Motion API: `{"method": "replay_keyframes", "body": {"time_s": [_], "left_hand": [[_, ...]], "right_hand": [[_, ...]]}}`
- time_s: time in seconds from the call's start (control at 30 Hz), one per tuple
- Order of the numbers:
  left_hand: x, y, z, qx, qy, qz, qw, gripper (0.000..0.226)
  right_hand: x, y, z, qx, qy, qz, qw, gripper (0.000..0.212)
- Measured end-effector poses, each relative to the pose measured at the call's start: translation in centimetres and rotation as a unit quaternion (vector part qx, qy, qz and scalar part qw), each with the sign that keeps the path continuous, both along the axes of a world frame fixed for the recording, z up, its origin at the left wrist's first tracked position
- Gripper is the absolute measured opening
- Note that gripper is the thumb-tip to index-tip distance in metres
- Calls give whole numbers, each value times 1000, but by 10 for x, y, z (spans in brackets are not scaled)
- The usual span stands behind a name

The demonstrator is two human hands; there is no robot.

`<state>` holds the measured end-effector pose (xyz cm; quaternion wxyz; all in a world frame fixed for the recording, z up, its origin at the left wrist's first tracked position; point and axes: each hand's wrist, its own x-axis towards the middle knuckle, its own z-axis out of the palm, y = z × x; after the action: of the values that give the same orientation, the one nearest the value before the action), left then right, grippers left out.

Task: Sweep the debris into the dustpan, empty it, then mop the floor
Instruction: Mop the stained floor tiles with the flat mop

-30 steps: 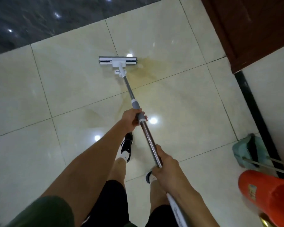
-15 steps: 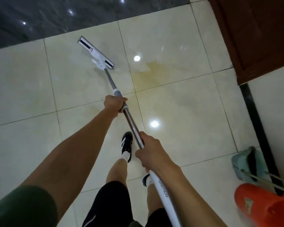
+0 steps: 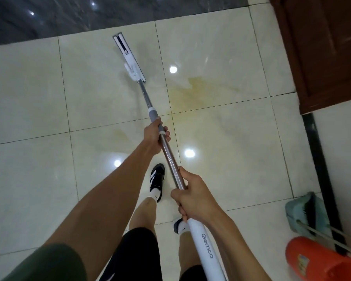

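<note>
A flat white mop head (image 3: pixel 128 57) lies on the cream tiled floor (image 3: pixel 221 138), turned almost lengthwise away from me. Its metal handle (image 3: pixel 171 159) runs back toward my body and ends in a white grip. My left hand (image 3: pixel 155 136) is closed around the handle just below the grey collar. My right hand (image 3: pixel 193 196) grips the handle lower down, above the white grip. A yellowish stain (image 3: pixel 188 92) spreads over the tiles to the right of the mop head. A teal dustpan (image 3: pixel 304 212) with a dark brush in it rests by the wall at lower right.
An orange bucket (image 3: pixel 316 260) sits at the bottom right beside the dustpan. A dark wooden door (image 3: pixel 320 47) fills the upper right. Dark marble flooring (image 3: pixel 49 17) borders the tiles at the top. My two feet in dark shoes stand under the handle.
The mop head has swung from crosswise to nearly lengthwise and shifted across the tile left of the stain. Both hands kept their grip on the handle.
</note>
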<state>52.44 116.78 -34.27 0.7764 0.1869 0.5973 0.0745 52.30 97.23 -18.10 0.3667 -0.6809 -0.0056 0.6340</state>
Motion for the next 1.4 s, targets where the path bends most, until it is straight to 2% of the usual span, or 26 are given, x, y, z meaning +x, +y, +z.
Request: {"method": "replay_keyframes", "body": {"time_s": [0.2, 0.33, 0.37, 0.47, 0.53, 0.73, 0.9, 0.97, 1.07, 1.13, 1.27, 1.4], "left_hand": [[1, 8, 19, 131, 83, -9, 988, 14], [-7, 21, 28, 175, 109, -20, 978, 12], [-10, 25, 30, 184, 122, -21, 975, 12], [-18, 46, 28, 210, 178, -27, 961, 20], [-30, 63, 25, 224, 213, -41, 950, 25], [-76, 101, 4, 236, 275, -109, 926, 31], [-104, 134, -16, 227, 302, -121, 918, 44], [-114, 149, -18, 230, 321, -130, 909, 42], [-127, 172, -26, 224, 336, -134, 905, 38], [-135, 184, -31, 220, 349, -134, 901, 34], [-148, 200, -38, 199, 359, -156, 898, 29], [-149, 206, -42, 180, 344, -193, 901, 27]], "right_hand": [[-1, 6, 16, 39, 50, -6, 998, 50], [0, 18, 27, 42, 63, 31, 997, 36], [-3, 24, 27, 25, 31, 62, 997, 32], [-19, 47, 21, -19, -150, 154, 976, 28], [-34, 61, 15, -8, -203, 172, 964, 29], [-53, 88, -4, 17, -196, 194, 961, 14], [-50, 120, -20, 37, -165, 214, 962, 8], [-51, 139, -28, 37, -148, 212, 965, 15], [-55, 167, -42, 36, -131, 223, 965, 5], [-58, 184, -50, 31, -118, 231, 965, 12], [-61, 208, -57, 12, -96, 237, 967, 12], [-63, 215, -58, 1, -113, 263, 958, 3]]}}
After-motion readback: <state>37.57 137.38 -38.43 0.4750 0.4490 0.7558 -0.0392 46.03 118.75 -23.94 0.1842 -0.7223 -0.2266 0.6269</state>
